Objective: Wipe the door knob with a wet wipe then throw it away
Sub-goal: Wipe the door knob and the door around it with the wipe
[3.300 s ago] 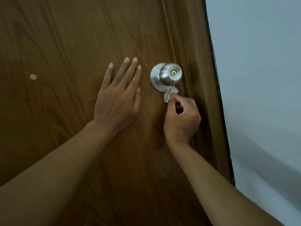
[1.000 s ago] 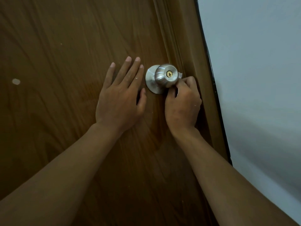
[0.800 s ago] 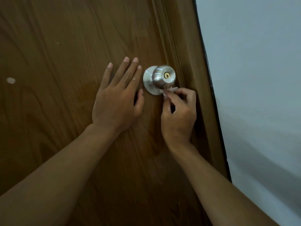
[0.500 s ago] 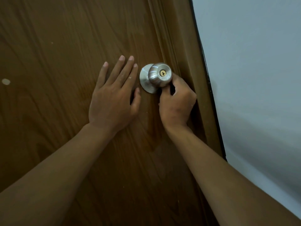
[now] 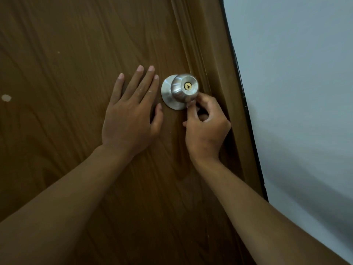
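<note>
Doorknob [image 5: 184, 89] first: we see a brushed steel ball with a brass keyhole [image 5: 188, 85] at its face, seated on a round steel plate [image 5: 166, 94] fixed to the brown wooden door [image 5: 76, 54]. It sits close to the door's edge, with the moulded brown frame [image 5: 215, 73] just to the right of it and a pale grey wall [image 5: 296, 92] beyond that.

Our right hand [image 5: 207, 129] comes up from below the knob. Its fingers are curled in, and the thumb and forefinger press together against the knob's lower right side. We cannot make out the wet wipe in this grip; if it is there, the fingers hide it, so we cannot tell what the grip holds. The curled fingers also cover the lower right rim of the knob and part of the plate under it.

Our left hand [image 5: 131, 111] lies flat on the door just left of the knob, fingers spread and pointing upward, grasping nothing. Its thumb tip rests near the plate's lower left rim without clearly touching it.

Far to the left of the knob, a small pale chip [image 5: 6, 97] marks the wood. Both bare forearms reach in from the bottom edge, crossing the lower door.
</note>
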A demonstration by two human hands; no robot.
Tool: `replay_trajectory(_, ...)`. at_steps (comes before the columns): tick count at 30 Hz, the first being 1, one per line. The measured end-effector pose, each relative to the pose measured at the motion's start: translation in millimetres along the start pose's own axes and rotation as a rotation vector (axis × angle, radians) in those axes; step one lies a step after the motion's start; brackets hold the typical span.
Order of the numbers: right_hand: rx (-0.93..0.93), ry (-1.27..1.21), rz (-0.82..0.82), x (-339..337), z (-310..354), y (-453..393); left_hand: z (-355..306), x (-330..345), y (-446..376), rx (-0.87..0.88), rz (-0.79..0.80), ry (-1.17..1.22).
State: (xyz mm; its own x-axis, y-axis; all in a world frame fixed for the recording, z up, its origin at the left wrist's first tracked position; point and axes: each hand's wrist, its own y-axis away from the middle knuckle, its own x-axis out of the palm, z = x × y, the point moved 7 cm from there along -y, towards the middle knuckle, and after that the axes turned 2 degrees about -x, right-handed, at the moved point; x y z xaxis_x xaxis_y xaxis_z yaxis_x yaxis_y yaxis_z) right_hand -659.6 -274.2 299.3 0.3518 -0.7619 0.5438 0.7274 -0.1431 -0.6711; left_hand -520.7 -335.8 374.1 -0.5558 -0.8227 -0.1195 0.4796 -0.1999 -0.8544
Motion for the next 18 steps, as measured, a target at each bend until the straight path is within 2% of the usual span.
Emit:
replay_trajectory(8,-0.065,0.039,-0.012,3.4,13.4,-11.0,-0.1,0.3,-0.3,-0.002,0.007,-0.014)
replay_trajectory(14,-0.115,0.069,0.086,2.6,9.2,13.5,0.2,-0.4,0.3,0.001,-0.001,-0.019)
replay_trajectory(18,-0.068,0.073,-0.023,1.2,3.5,2.3,-0.3,0.0,-0.8,0.004,0.015,-0.015)
